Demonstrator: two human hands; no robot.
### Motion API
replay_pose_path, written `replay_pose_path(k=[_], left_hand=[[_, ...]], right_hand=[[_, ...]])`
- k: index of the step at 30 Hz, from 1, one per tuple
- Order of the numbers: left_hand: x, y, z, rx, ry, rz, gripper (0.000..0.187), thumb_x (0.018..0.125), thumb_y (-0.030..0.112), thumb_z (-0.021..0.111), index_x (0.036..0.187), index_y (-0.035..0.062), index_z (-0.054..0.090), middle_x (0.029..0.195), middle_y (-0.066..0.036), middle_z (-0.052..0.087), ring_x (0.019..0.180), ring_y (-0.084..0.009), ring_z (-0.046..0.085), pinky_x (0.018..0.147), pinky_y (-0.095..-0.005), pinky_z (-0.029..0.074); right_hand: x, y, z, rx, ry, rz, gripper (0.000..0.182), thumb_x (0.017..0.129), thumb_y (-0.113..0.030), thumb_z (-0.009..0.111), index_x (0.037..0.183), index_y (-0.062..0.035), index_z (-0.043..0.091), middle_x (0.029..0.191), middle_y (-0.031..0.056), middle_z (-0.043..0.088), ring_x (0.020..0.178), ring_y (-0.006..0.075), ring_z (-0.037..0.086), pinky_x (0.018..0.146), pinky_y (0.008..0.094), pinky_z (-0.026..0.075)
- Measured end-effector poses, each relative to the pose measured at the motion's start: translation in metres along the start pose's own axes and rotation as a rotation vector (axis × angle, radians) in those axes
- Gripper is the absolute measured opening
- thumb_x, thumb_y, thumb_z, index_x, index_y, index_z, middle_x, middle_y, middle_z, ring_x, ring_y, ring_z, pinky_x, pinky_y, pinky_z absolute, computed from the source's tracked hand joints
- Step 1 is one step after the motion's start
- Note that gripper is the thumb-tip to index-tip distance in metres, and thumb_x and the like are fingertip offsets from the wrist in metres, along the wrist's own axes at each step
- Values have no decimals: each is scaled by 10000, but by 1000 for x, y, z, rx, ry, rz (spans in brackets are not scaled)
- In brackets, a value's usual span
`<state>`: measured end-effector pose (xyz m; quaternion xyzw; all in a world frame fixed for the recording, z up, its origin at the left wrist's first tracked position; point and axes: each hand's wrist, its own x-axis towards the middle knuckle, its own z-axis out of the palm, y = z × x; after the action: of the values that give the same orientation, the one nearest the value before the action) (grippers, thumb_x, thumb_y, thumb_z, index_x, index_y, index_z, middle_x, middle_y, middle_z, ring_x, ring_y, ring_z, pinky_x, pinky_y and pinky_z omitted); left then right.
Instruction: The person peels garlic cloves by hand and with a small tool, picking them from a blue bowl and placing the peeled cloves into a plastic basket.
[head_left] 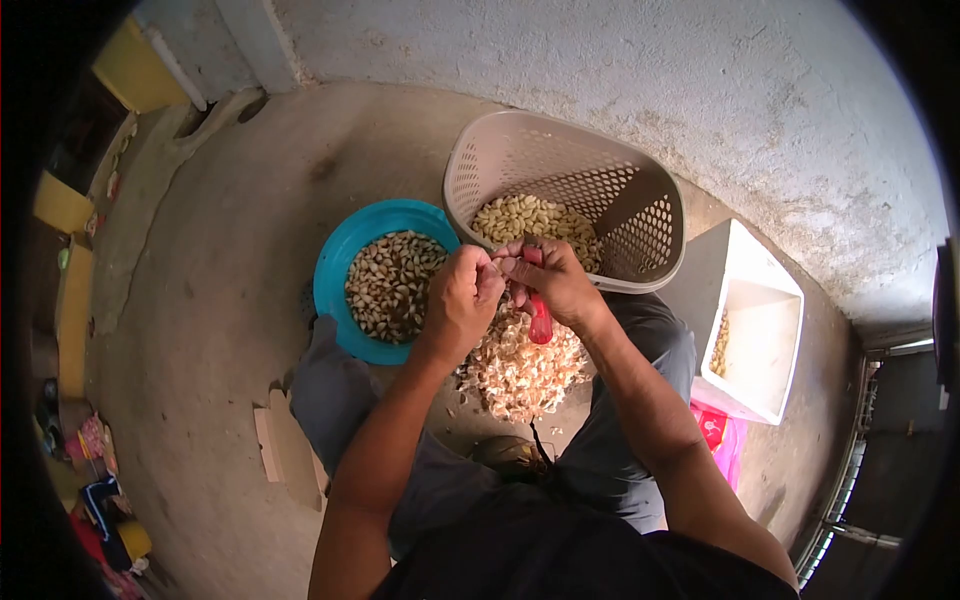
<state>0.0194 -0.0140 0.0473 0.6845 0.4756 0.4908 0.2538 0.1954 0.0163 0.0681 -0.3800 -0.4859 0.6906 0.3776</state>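
Both my hands raised and close together over the floor (220, 290), fingertips meeting just at the near rim of the basket. Right hand (562, 285): fingers wrapped around a red-handled tool (540, 318), handle pointing down toward me, dark end showing above the knuckles; thumb stretched toward the left fingertips. Left hand (462, 300): fingers curled in, drawn to a narrow pinch against the right thumb. Whether a clove sits in that pinch I cannot tell; too small and covered.

The basket (520, 148), beige with pierced sides, stands near the floor's edge along the wall (700, 80); pale peeled cloves (535, 214) cover its bottom. Just beside it on my left, the blue basin (332, 255) holds cloves in their skins (388, 285). Between my knees and below my hands, a loose heap of papery skins (525, 375) on the floor. To my right, near the wall edge, a white box (768, 325) with more pale pieces inside; pink plastic (733, 448) by its near corner. Flattened cardboard (285, 450) on the floor, outside my left leg.
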Motion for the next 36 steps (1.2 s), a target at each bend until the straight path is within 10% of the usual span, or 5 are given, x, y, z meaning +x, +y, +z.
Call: replay_pose_path(k=[17,26,36], left_hand=[[-2,-3,-5,4,7,-2,141,880,-17,642,956,2,525,815,-182,576,729,-354,625,639,-420,511],[1,-7,-1,-312,-15,-340,134,976,77,646,1028,-46,658,723,-80,666,586,-118,625,541,-298,489],[-5,-18,7,-391,-51,-386,141,975,80,638,1005,-53,672,663,-55,630,541,-93,598,486,-278,463]], right_hand=[[9,6,-9,299,8,72,233,1014,-96,623,1198,42,653,880,106,720,558,108,627,424,233,466],[2,1,-1,-203,37,-68,224,1028,-83,605,1201,53,648,825,56,699,609,78,644,465,220,470],[-1,-1,-2,-378,24,-130,222,1026,-125,640,1156,56,640,828,70,705,621,102,675,494,222,485]])
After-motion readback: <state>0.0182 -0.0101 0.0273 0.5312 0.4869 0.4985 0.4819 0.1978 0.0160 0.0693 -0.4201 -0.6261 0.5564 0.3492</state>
